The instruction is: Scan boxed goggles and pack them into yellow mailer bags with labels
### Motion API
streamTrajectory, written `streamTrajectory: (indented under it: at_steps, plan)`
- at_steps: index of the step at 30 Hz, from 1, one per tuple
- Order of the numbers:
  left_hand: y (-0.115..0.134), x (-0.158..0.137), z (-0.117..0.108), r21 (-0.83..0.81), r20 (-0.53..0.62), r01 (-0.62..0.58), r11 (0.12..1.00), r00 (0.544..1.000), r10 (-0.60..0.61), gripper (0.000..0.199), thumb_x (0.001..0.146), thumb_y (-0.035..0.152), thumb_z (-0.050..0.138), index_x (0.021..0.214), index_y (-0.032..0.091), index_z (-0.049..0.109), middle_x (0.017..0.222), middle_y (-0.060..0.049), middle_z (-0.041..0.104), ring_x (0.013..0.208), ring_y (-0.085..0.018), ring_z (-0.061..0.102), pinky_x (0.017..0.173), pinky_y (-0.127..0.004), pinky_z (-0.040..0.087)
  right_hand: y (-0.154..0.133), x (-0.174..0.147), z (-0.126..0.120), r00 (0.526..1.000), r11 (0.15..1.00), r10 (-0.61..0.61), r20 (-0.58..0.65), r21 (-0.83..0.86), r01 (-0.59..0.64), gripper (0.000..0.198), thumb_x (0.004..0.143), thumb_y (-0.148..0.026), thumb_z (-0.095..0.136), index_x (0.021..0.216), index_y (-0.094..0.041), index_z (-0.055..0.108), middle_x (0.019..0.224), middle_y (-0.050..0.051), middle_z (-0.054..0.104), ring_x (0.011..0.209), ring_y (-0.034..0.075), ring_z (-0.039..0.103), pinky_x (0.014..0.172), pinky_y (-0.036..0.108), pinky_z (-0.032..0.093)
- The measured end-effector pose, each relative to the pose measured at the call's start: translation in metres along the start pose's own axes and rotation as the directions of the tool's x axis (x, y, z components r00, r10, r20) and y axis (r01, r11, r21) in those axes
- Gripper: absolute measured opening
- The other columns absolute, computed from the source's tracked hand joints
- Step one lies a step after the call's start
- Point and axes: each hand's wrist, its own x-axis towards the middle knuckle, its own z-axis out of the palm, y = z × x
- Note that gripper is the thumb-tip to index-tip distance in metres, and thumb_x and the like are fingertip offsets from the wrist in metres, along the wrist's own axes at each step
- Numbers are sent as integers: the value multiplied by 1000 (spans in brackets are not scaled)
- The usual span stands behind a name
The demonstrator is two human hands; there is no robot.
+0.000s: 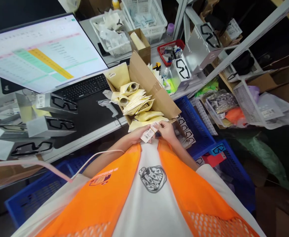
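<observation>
Two bare hands pinch a small white printed label [148,134] in front of the chest, just short of an open cardboard box [156,87] packed with cream paper packets [135,105].

The left hand [138,133] holds the label from its left side, fingers closed; the right hand [166,129] grips its upper right part between thumb and fingertips. Such thin paper probably handles best under a light pinch at its edges, with the barcode uncovered and the sheet kept flat, since a hard squeeze or uneven pull could crease or tear it. Steadying both wrists near the orange vest [114,184] would help; drifting forward risks brushing the packets. Whether the label has a backing cannot be told.
</observation>
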Motion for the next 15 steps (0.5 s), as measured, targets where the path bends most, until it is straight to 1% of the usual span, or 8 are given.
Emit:
streamTrajectory:
  at_steps: [2, 4, 6, 8, 10, 12, 14, 15]
  plan:
    - [1, -1, 3, -11, 2, -7, 1000, 1000, 7, 57, 84, 67, 71, 102, 12, 64, 76, -11, 74, 54, -20, 67, 53, -30, 50, -1, 2, -3, 999, 998, -38, 8, -46, 39, 39, 91, -52, 65, 70, -20, 65, 65, 0, 65, 61, 14, 57, 59, 27, 42]
    - [2, -3, 5, -4, 7, -16, 1000, 1000, 16, 57, 86, 66, 69, 103, 12, 63, 76, -11, 74, 53, -20, 66, 53, -30, 50, -1, 4, -6, 994, 988, -108, 20, -108, 110, 39, 95, -50, 61, 70, -20, 67, 66, 1, 67, 62, 16, 58, 61, 29, 44]
    - [2, -3, 8, 16, -2, -40, 999, 999, 40, 59, 85, 67, 69, 103, 12, 62, 76, -11, 74, 53, -20, 66, 52, -29, 49, -1, 6, -7, 979, 961, -204, 17, -188, 204, 38, 99, -46, 56, 74, -21, 71, 72, 4, 70, 68, 18, 61, 67, 31, 48]
    - [2, -3, 11, 48, -30, -74, 996, 997, 75, 63, 83, 71, 69, 104, 12, 61, 76, -10, 73, 53, -20, 66, 51, -29, 48, -1, 7, -6, 958, 928, -287, -17, -254, 274, 35, 101, -42, 55, 82, -21, 76, 82, 6, 74, 78, 20, 65, 77, 35, 52]
    - [1, 0, 14, 106, -81, -121, 987, 988, 130, 65, 82, 74, 67, 105, 14, 59, 76, -9, 72, 53, -20, 66, 50, -29, 48, -1, 6, -5, 939, 912, -334, -88, -284, 297, 29, 100, -40, 57, 90, -23, 78, 91, 8, 75, 88, 22, 67, 85, 37, 53]
    - [1, 3, 18, 192, -128, -182, 964, 970, 208, 66, 82, 76, 65, 108, 16, 56, 77, -6, 71, 53, -20, 65, 51, -30, 48, -2, 5, -5, 916, 901, -370, -155, -303, 312, 23, 98, -39, 61, 91, -24, 77, 92, 7, 74, 91, 22, 67, 88, 38, 55]
    - [2, 6, 21, 282, -155, -248, 927, 942, 299, 68, 82, 78, 65, 112, 18, 55, 79, -4, 69, 55, -19, 66, 56, -32, 50, -4, 3, -7, 890, 872, -423, -170, -345, 348, 22, 97, -40, 65, 85, -24, 74, 89, 6, 72, 89, 22, 66, 86, 38, 55]
    - [2, 7, 22, 320, -155, -274, 907, 929, 336, 70, 81, 79, 64, 114, 18, 55, 80, -4, 68, 57, -19, 66, 58, -32, 51, -4, 3, -9, 880, 851, -450, -149, -370, 373, 22, 96, -40, 66, 83, -24, 73, 87, 6, 72, 88, 22, 66, 85, 38, 55]
